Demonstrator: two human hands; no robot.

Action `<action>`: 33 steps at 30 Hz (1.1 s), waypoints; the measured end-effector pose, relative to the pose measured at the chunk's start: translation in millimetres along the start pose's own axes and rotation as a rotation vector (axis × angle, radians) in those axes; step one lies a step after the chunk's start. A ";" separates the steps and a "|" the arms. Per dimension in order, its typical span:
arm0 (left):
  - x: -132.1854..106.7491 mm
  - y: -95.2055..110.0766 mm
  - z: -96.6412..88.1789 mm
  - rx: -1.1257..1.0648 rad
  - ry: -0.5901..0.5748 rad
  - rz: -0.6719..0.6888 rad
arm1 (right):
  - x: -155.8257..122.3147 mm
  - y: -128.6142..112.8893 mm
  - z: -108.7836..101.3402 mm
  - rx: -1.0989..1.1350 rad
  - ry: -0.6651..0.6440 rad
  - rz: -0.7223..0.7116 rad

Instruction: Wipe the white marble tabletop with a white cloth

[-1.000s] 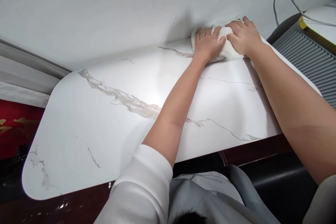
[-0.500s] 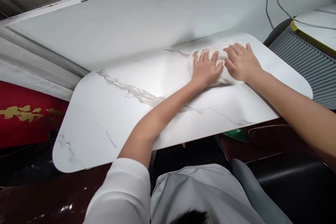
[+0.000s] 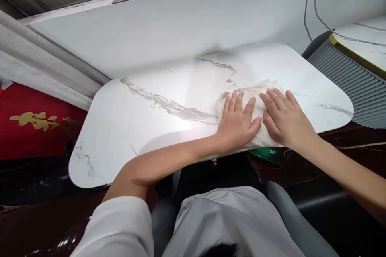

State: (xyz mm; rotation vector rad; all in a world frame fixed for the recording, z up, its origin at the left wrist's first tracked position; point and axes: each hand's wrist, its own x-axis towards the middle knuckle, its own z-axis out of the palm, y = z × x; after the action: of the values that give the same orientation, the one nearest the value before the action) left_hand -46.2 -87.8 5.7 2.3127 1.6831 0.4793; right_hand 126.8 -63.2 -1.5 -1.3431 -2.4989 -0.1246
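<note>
A fluffy white cloth (image 3: 256, 116) lies spread on the white marble-patterned table (image 3: 169, 88), close to the front edge and right of the middle. Pressing flat on its left half is my left hand (image 3: 238, 122), fingers outstretched. My right hand (image 3: 285, 118) rests on the right half with its fingers also extended. Both palms cover much of the cloth, and neither hand is wrapped around it.
Behind the table rises a white wall panel (image 3: 165, 28). A grey ribbed cabinet (image 3: 346, 80) stands at the right, with grey cables (image 3: 316, 8) above it. At the left hangs a red cloth (image 3: 36, 136) with gold markings. Under the front edge sits a green box (image 3: 267, 155).
Both hands have drawn the cloth from the back of the table toward me, to the front edge. My left elbow has bent outward to the left.
</note>
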 end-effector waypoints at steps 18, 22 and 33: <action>9.4 -20.2 -5.6 -0.080 0.000 -0.129 | 41.8 -0.9 15.9 -0.022 -0.072 -0.133; 36.6 -47.2 -9.4 -0.025 0.067 -0.170 | 85.0 -3.1 24.6 -0.001 -0.075 -0.141; 133.0 -122.9 -20.6 -0.033 0.186 -0.169 | 198.5 19.1 73.1 0.080 0.007 0.033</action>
State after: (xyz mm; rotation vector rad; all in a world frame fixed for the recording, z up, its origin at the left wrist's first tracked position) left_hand -124.0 76.6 -5.9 2.1365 1.9196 0.6996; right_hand 23.8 122.2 -12.2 -1.3479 -2.4472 -0.0217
